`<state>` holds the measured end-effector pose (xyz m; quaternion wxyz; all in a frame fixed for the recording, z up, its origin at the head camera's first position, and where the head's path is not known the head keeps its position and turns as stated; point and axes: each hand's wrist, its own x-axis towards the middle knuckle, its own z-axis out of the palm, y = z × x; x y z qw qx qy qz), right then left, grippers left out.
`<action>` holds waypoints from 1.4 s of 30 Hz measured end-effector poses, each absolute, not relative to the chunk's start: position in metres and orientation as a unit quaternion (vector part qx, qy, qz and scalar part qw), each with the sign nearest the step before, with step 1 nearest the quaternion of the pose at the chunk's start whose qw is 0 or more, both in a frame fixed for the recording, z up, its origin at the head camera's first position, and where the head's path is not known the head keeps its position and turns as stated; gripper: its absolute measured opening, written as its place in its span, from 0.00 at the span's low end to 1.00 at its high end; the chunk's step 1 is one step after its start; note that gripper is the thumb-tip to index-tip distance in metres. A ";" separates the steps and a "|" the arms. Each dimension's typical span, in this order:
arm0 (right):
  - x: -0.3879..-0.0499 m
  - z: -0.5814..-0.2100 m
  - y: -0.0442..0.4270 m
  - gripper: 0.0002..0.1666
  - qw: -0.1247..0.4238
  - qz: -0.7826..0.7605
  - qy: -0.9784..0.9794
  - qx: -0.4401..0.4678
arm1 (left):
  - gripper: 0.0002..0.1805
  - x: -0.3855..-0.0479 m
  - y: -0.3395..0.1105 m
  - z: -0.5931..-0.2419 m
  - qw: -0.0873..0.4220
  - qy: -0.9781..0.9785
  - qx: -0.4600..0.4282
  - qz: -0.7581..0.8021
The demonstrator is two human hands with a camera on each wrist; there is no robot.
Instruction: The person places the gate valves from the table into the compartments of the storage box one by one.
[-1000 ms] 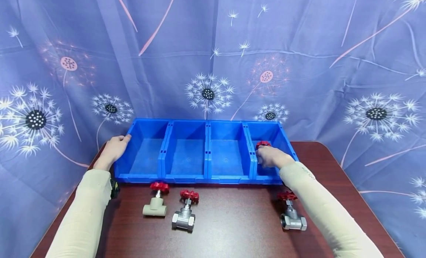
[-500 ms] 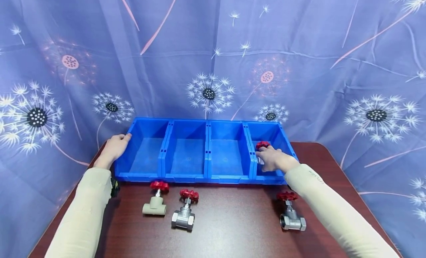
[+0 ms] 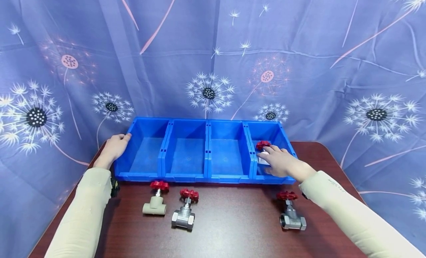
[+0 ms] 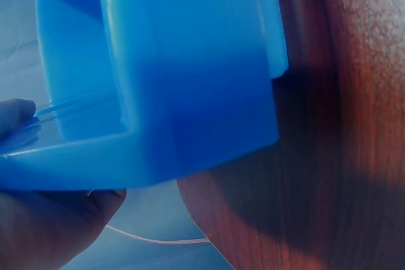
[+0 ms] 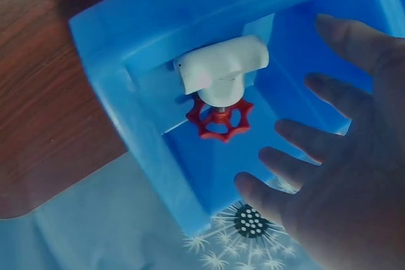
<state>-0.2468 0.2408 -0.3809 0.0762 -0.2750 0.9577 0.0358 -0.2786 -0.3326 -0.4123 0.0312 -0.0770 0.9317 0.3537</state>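
Observation:
A row of joined blue storage bins [image 3: 184,178] stands along the back of the table. My left hand [image 3: 114,151] grips the wall at the row's left end; the left wrist view has digits [image 4: 15,116] on both sides of it. Over the rightmost bin is my right hand [image 3: 284,163], its fingers spread and holding nothing. A white tee-shaped valve [image 5: 223,67] with a red handwheel [image 5: 220,121] lies in that bin, apart from the fingers in the right wrist view. The hand partly covers it in the head view.
In front of the bins lie a beige valve [image 3: 155,206] and a metal valve [image 3: 183,217] at left, both with red handwheels. Another metal valve [image 3: 291,217] lies at right, near the right sleeve [image 3: 359,213]. A patterned curtain [image 3: 166,84] hangs behind the table.
My right hand has let go of the white valve and drawn back to the right, its fingers spreading. The valve stays in the rightmost bin. My left hand has not moved.

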 end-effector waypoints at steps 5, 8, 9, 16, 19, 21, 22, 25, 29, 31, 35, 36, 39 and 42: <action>-0.229 -0.375 0.252 0.33 0.052 0.038 0.952 -0.298 | 0.41 -0.279 -0.333 -0.413 0.026 0.933 -0.075 0.351; -0.219 -0.370 0.260 0.32 0.040 0.036 0.951 -0.306 | 0.41 -0.279 -0.332 -0.413 0.030 0.932 -0.074 0.352; -0.216 -0.368 0.263 0.31 0.036 0.035 0.950 -0.308 | 0.41 -0.279 -0.332 -0.413 0.031 0.932 -0.074 0.354; -0.198 -0.355 0.279 0.30 0.010 0.017 0.946 -0.325 | 0.41 -0.276 -0.331 -0.411 0.033 0.930 -0.080 0.357; -0.192 -0.351 0.283 0.30 0.009 -0.007 0.945 -0.326 | 0.40 -0.276 -0.331 -0.410 0.023 0.932 -0.078 0.352; -0.189 -0.348 0.285 0.30 0.008 -0.022 0.945 -0.326 | 0.40 -0.276 -0.331 -0.409 0.019 0.933 -0.078 0.350; -0.187 -0.348 0.286 0.30 0.007 -0.029 0.945 -0.325 | 0.40 -0.276 -0.331 -0.409 0.019 0.934 -0.077 0.349; -0.181 -0.347 0.289 0.31 -0.004 -0.035 0.943 -0.331 | 0.40 -0.275 -0.330 -0.410 0.019 0.934 -0.077 0.349; -0.171 -0.347 0.296 0.31 -0.015 -0.048 0.942 -0.333 | 0.41 -0.276 -0.329 -0.410 0.021 0.934 -0.074 0.348; -0.166 -0.345 0.301 0.32 -0.016 -0.059 0.943 -0.327 | 0.41 -0.276 -0.328 -0.411 0.022 0.934 -0.075 0.349; -0.158 -0.345 0.309 0.33 -0.025 -0.073 0.944 -0.322 | 0.41 -0.276 -0.330 -0.412 0.023 0.934 -0.081 0.347; -0.156 -0.345 0.310 0.33 -0.026 -0.076 0.943 -0.322 | 0.41 -0.276 -0.330 -0.412 0.024 0.934 -0.082 0.347; -0.149 -0.348 0.313 0.33 -0.021 -0.086 0.944 -0.317 | 0.41 -0.277 -0.331 -0.413 0.019 0.935 -0.080 0.346; -0.142 -0.353 0.313 0.33 -0.014 -0.090 0.945 -0.315 | 0.40 -0.277 -0.332 -0.414 0.010 0.935 -0.079 0.345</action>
